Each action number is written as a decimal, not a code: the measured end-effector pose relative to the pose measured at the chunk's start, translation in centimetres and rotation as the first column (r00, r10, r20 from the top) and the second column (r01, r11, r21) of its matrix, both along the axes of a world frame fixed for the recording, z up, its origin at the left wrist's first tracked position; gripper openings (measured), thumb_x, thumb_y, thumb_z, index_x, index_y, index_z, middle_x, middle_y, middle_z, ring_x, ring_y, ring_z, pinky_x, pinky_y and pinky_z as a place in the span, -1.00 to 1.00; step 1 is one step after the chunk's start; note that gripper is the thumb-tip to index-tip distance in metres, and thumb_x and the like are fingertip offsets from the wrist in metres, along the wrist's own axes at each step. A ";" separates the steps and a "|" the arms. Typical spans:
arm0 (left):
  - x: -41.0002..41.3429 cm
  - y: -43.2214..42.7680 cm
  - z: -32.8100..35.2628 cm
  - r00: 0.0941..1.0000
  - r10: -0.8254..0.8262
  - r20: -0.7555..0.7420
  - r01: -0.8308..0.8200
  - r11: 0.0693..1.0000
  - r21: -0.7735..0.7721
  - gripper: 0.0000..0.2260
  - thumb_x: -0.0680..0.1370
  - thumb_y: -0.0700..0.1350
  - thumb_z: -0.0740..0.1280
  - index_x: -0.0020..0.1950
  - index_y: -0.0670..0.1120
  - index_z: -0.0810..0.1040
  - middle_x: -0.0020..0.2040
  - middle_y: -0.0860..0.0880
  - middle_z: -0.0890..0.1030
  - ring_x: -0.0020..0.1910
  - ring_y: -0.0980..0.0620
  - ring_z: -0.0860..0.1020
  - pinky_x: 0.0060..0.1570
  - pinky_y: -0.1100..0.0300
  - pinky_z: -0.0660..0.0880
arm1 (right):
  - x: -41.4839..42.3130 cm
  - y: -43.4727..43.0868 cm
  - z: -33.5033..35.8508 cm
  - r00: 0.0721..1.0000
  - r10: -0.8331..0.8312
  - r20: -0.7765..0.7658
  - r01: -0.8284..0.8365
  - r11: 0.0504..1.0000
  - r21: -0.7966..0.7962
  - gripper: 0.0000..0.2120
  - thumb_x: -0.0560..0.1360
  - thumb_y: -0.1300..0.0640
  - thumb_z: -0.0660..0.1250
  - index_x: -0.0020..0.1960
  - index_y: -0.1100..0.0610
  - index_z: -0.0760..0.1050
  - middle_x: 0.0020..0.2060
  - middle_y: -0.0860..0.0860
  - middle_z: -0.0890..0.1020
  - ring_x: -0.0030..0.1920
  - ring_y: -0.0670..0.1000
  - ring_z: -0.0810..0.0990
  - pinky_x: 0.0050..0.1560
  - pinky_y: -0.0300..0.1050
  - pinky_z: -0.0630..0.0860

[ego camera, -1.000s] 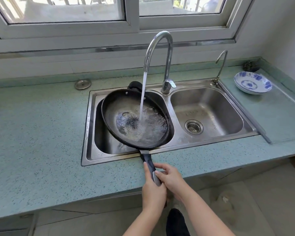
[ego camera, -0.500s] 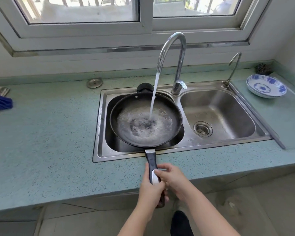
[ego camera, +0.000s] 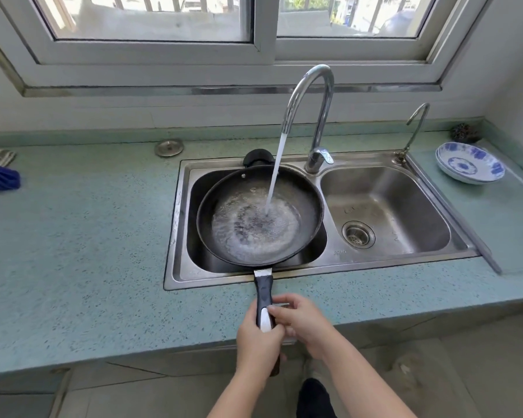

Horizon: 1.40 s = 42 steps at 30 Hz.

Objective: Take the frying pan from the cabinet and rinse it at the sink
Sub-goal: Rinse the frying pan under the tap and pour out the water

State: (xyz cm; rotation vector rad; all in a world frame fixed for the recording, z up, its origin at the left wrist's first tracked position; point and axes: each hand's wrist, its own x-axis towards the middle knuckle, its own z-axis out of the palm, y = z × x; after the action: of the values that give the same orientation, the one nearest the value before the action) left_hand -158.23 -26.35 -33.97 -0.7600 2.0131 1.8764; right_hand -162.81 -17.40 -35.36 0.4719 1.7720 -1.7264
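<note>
The frying pan [ego camera: 258,217] has levelled out under the faucet [ego camera: 312,95] stream; left hand [ego camera: 258,342] and right hand [ego camera: 307,322] both clasp its handle [ego camera: 264,292].

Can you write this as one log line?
rinse | frying pan over sink under running faucet | left hand, right hand hold handle

Bright daylight pours through the window [ego camera: 260,22] above; glare on the sink [ego camera: 384,206] steel, wide-angle bending toward the edges
</note>
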 end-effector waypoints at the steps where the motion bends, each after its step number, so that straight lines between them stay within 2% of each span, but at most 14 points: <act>1: 0.2 -0.4 -0.1 1.000 0.022 -0.004 -0.021 0.998 0.052 -0.61 0.41 -0.35 0.26 0.07 0.08 0.56 -0.37 -0.07 0.54 -0.58 -0.01 0.44 -0.59 0.22 0.43 | 0.0 -0.1 -0.1 0.999 -0.022 0.026 0.024 0.998 -0.058 -0.73 0.50 0.27 0.31 0.18 0.28 0.43 -0.07 0.15 0.58 -0.15 0.04 0.60 -0.20 -0.18 0.56; 6: 0.7 -1.8 -0.1 0.995 0.097 0.006 -0.095 0.950 0.298 -0.63 0.42 -0.42 0.20 -0.03 0.01 0.57 -0.51 -0.13 0.38 -0.65 0.01 0.32 -0.66 0.29 0.32 | 0.2 -0.6 -0.3 0.994 -0.030 0.102 0.059 0.955 -0.292 -0.82 0.53 0.25 0.26 0.12 0.28 0.46 -0.18 0.11 0.66 -0.24 0.03 0.65 -0.31 -0.16 0.57; 8: 0.6 -2.0 -0.1 0.994 0.106 0.023 -0.107 0.919 0.378 -0.65 0.36 -0.38 0.23 0.02 -0.04 0.58 -0.53 -0.11 0.36 -0.64 0.02 0.31 -0.68 0.31 0.28 | 0.1 -0.7 -0.2 0.993 -0.017 0.115 0.056 0.938 -0.341 -0.84 0.54 0.24 0.24 0.09 0.27 0.47 -0.23 0.09 0.67 -0.27 0.02 0.65 -0.31 -0.16 0.57; 11: 0.7 -2.3 -0.2 0.993 0.100 0.063 -0.118 0.877 0.465 -0.51 0.23 -0.31 0.22 0.13 -0.07 0.56 -0.54 -0.10 0.34 -0.65 0.04 0.29 -0.69 0.35 0.24 | -0.2 -0.9 -0.1 0.988 -0.030 0.149 0.089 0.910 -0.406 -0.88 0.54 0.22 0.22 0.00 0.24 0.50 -0.27 0.07 0.69 -0.28 0.01 0.65 -0.27 -0.13 0.57; 16: 1.1 -2.4 0.2 0.995 0.099 0.026 -0.099 0.854 0.511 -0.45 0.19 -0.31 0.21 0.17 -0.09 0.52 -0.55 -0.09 0.33 -0.67 0.06 0.27 -0.69 0.38 0.24 | -0.9 -1.9 -0.8 0.960 -0.116 0.254 0.236 0.826 -0.513 -0.77 0.58 0.18 0.13 0.03 0.33 0.47 -0.06 0.19 0.64 -0.05 0.12 0.60 0.00 0.05 0.54; 19: 1.0 -2.5 0.3 0.993 0.110 0.033 -0.110 0.835 0.540 -0.47 0.20 -0.31 0.21 0.15 -0.07 0.54 -0.54 -0.08 0.32 -0.66 0.07 0.27 -0.69 0.38 0.24 | -1.2 -2.2 -1.3 0.943 -0.129 0.308 0.290 0.772 -0.565 -0.70 0.57 0.14 0.12 0.06 0.34 0.51 -0.10 0.17 0.68 0.02 0.07 0.60 -0.08 -0.01 0.59; 23: 0.7 -2.9 0.4 0.988 0.125 0.095 -0.157 0.780 0.605 -0.48 0.15 -0.30 0.28 0.11 -0.15 0.51 -0.55 -0.05 0.32 -0.67 0.10 0.27 -0.69 0.39 0.22 | -1.8 -2.5 -1.3 0.949 -0.109 0.295 0.274 0.746 -0.607 -0.76 0.34 0.11 0.36 -0.12 0.28 0.61 -0.24 0.13 0.70 -0.16 0.01 0.70 -0.19 -0.10 0.64; 25: 0.7 -3.1 0.5 0.986 0.118 0.118 -0.166 0.727 0.666 -0.62 0.15 -0.28 0.32 -0.04 -0.20 0.48 -0.55 -0.03 0.32 -0.68 0.11 0.29 -0.70 0.38 0.23 | -2.3 -2.5 -1.3 0.961 -0.081 0.265 0.241 0.719 -0.652 -0.64 0.11 0.09 0.60 -0.19 0.28 0.66 -0.28 0.12 0.70 -0.23 0.04 0.71 -0.23 -0.12 0.65; 27: 0.7 -3.5 0.5 0.986 0.106 0.132 -0.169 0.671 0.722 -0.69 0.09 -0.25 0.39 -0.24 -0.18 0.38 -0.57 -0.01 0.33 -0.70 0.13 0.30 -0.71 0.39 0.24 | -2.8 -2.5 -1.2 0.973 -0.048 0.224 0.189 0.722 -0.666 -0.45 -0.10 0.11 0.69 -0.19 0.30 0.65 -0.31 0.12 0.69 -0.27 0.05 0.70 -0.29 -0.15 0.64; 30: 0.8 -4.7 0.5 0.986 0.083 0.145 -0.165 0.618 0.769 -0.63 0.09 -0.24 0.44 -0.28 -0.15 0.29 -0.56 -0.01 0.34 -0.69 0.13 0.32 -0.71 0.39 0.25 | -3.2 -3.1 -0.6 0.981 -0.030 0.194 0.152 0.744 -0.651 -0.47 -0.02 0.15 0.66 -0.16 0.32 0.55 -0.36 0.12 0.68 -0.32 0.06 0.69 -0.32 -0.17 0.63; 34: 0.7 -7.2 1.0 0.986 -0.108 0.130 -0.011 0.728 0.686 -0.71 0.31 -0.25 0.43 -0.05 -0.10 0.41 -0.45 -0.05 0.45 -0.57 0.06 0.45 -0.57 0.31 0.39 | -3.3 -3.9 0.1 0.981 -0.051 0.189 0.154 0.796 -0.585 -0.85 0.36 0.22 0.28 -0.13 0.31 0.46 -0.41 0.08 0.66 -0.37 0.00 0.67 -0.33 -0.20 0.62; 38: -0.4 -9.5 2.9 0.953 -0.278 0.121 0.184 0.849 0.495 -0.88 0.54 -0.25 0.28 0.07 -0.14 0.47 -0.33 -0.11 0.57 -0.35 -0.07 0.63 -0.39 0.15 0.53 | -3.5 -4.0 0.4 0.988 -0.003 0.153 0.085 0.843 -0.531 -0.83 0.55 0.27 0.16 -0.14 0.31 0.46 -0.40 0.10 0.64 -0.36 0.00 0.65 -0.28 -0.19 0.63; 40: -0.9 -9.2 3.5 0.938 -0.297 0.178 0.227 0.916 0.332 -0.84 0.55 -0.29 0.25 0.08 -0.10 0.46 -0.29 -0.09 0.57 -0.36 -0.02 0.63 -0.37 0.13 0.53 | -3.6 -4.3 0.5 0.990 0.022 0.141 0.053 0.860 -0.507 -0.85 0.55 0.27 0.17 -0.13 0.31 0.46 -0.38 0.12 0.63 -0.36 0.01 0.65 -0.27 -0.18 0.62; 42: -0.8 -8.1 2.9 0.947 -0.258 0.191 0.249 0.966 0.070 -0.78 0.50 -0.32 0.24 0.10 -0.09 0.43 -0.30 -0.06 0.52 -0.41 0.02 0.56 -0.39 0.19 0.46 | -3.6 -4.6 0.6 0.990 0.029 0.138 0.043 0.871 -0.490 -0.88 0.55 0.28 0.19 -0.11 0.31 0.45 -0.38 0.11 0.64 -0.36 0.02 0.65 -0.28 -0.17 0.62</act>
State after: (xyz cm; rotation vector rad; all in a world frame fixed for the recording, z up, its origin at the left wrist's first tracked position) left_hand -159.03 -34.42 -31.08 -0.6156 1.8408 1.6268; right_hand -166.41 -22.01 -34.77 0.3632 1.1660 -2.0061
